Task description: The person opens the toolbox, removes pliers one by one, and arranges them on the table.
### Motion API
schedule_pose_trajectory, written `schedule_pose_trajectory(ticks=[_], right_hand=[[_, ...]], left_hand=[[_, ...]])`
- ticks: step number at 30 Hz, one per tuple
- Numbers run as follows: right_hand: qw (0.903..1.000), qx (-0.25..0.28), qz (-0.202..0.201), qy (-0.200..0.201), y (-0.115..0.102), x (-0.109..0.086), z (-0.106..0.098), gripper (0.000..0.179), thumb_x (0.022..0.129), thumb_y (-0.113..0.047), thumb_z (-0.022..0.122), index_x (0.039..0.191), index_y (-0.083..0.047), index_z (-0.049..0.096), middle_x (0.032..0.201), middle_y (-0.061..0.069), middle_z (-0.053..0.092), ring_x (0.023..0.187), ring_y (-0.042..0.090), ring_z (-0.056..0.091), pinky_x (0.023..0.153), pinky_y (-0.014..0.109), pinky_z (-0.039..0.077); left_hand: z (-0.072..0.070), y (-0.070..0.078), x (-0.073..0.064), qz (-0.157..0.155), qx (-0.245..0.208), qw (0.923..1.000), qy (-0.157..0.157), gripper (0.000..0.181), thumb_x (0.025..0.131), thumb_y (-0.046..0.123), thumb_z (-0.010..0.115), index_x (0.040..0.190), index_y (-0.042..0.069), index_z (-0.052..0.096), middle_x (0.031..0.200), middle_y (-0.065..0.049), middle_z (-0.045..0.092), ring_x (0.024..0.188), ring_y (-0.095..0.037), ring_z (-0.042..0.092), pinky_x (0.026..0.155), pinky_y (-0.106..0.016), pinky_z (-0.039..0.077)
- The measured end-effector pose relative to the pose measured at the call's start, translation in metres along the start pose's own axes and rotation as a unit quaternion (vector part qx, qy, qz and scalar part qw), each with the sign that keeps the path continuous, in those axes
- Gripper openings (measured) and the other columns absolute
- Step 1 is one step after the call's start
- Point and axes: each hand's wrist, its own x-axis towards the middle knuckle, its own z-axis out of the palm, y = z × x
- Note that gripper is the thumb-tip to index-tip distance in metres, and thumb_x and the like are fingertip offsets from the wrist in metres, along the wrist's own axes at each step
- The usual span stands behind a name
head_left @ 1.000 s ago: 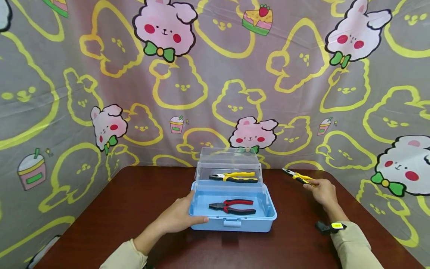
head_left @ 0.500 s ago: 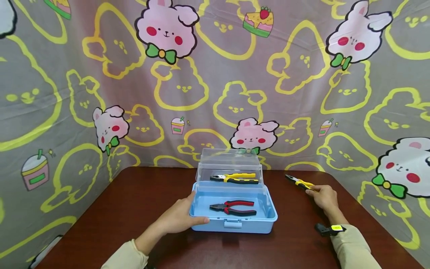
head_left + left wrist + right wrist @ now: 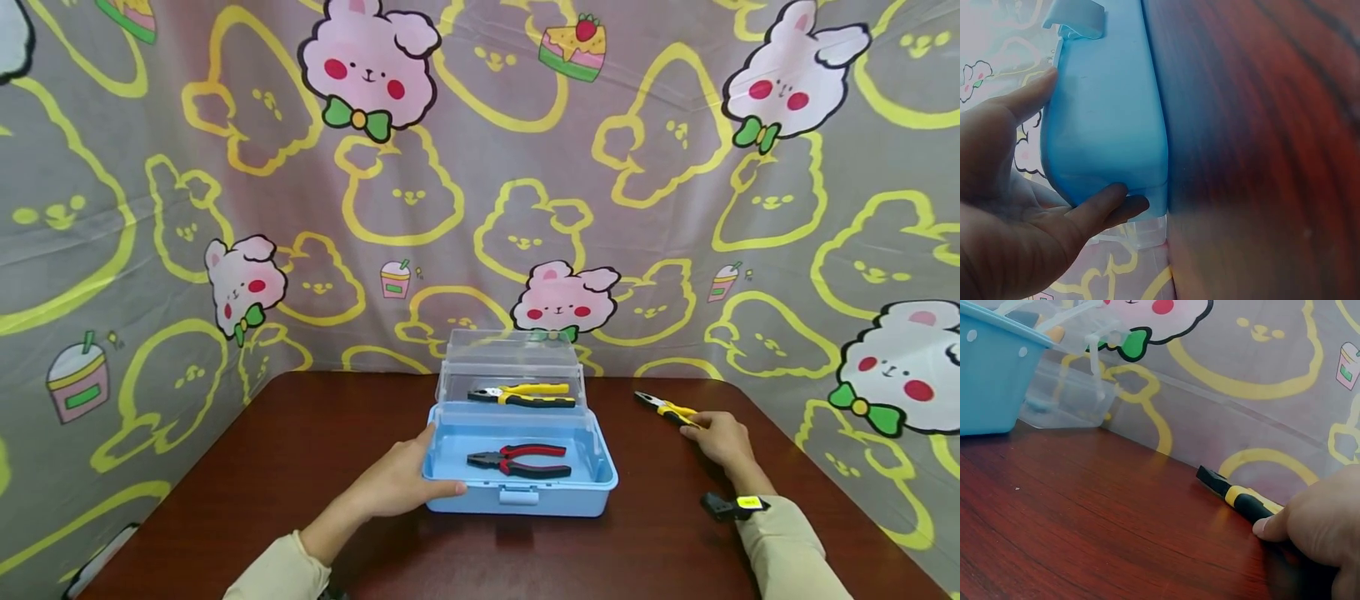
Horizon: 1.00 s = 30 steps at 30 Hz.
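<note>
A light blue toolbox (image 3: 517,500) stands with its clear lid raised. My left hand (image 3: 397,479) holds its left front corner, thumb on the front rim; in the left wrist view, fingers (image 3: 1100,209) press its side wall. Red-and-black pliers (image 3: 517,460) lie inside the box. Pliers with yellow and black handles (image 3: 536,395) lie in the clear upper tray behind. To the right of the box, my right hand (image 3: 723,446) grips the handles of a second yellow-and-black pair of pliers (image 3: 666,408), jaws aimed away toward the back left. Its handle ends are hidden by the hand.
The dark brown wooden table (image 3: 315,467) has a patterned curtain (image 3: 420,208) hanging close behind it and at both sides. In the right wrist view, the clear tray (image 3: 1069,394) juts out behind the box. A wrist camera (image 3: 723,506) sits at the right cuff.
The right hand and its pliers have shifted slightly back toward me over the table. The left hand keeps its hold on the box corner, and the box stays in place.
</note>
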Motion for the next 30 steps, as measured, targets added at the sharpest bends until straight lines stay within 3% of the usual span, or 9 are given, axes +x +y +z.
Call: schedule_pose_trajectory(ticks=[13, 21, 30], right_hand=[[0.9979, 0.017, -0.045, 0.042, -0.016, 0.003, -0.006, 0.041, 0.095, -0.02, 0.076, 0.123, 0.009, 0.068, 0.109, 0.028, 0.07, 0.102, 0.049, 0.059, 0.086, 0.061, 0.043], [0.996, 0.037, -0.081, 0.009, -0.044, 0.002, -0.014, 0.048, 0.097, -0.026, 0.076, 0.131, 0.005, 0.064, 0.115, 0.025, 0.069, 0.106, 0.046, 0.061, 0.081, 0.056, 0.048], [0.9894, 0.052, -0.135, 0.011, -0.086, 0.003, -0.013, 0.043, 0.096, -0.023, 0.078, 0.13, 0.0, 0.067, 0.113, 0.021, 0.071, 0.101, 0.038, 0.068, 0.077, 0.048, 0.053]], left_hand=[[0.0, -0.003, -0.003, 0.001, -0.002, 1.0, 0.003, 0.114, 0.085, 0.055, 0.082, 0.162, -0.002, 0.02, 0.142, -0.024, 0.056, 0.114, -0.031, 0.065, 0.094, -0.051, 0.051], [0.001, -0.002, -0.002, 0.004, -0.008, 1.0, -0.003, 0.113, 0.085, 0.054, 0.082, 0.161, -0.003, 0.022, 0.144, -0.024, 0.055, 0.116, -0.031, 0.064, 0.094, -0.052, 0.051], [0.0, 0.0, -0.001, 0.008, -0.001, 1.0, 0.0, 0.112, 0.085, 0.054, 0.082, 0.16, -0.005, 0.022, 0.142, -0.024, 0.057, 0.114, -0.031, 0.065, 0.094, -0.051, 0.051]])
